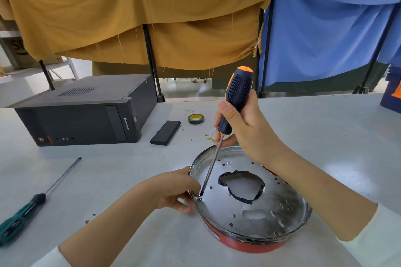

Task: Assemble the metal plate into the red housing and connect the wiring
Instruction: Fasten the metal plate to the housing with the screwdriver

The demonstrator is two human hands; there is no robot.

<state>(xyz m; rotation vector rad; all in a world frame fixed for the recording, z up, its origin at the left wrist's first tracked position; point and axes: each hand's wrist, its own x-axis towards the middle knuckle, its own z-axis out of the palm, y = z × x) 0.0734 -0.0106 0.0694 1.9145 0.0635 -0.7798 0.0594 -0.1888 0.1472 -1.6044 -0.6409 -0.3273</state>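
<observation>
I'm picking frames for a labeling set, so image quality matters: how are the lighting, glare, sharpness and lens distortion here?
Head view: even, soft indoor light with faint shadows on the table; mild glare and reflections on the metal plate; wide-angle bending curves the table edge and stretches the forearms at the corners; the screwdriver and both hands are sharp, with no clear motion blur.

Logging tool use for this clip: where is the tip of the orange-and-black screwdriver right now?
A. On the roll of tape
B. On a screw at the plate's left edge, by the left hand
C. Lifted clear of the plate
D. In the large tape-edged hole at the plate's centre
B: the right hand holds the orange-and-black screwdriver slanted down, its tip on a screw at the metal plate's left edge, beside the left hand.
</observation>
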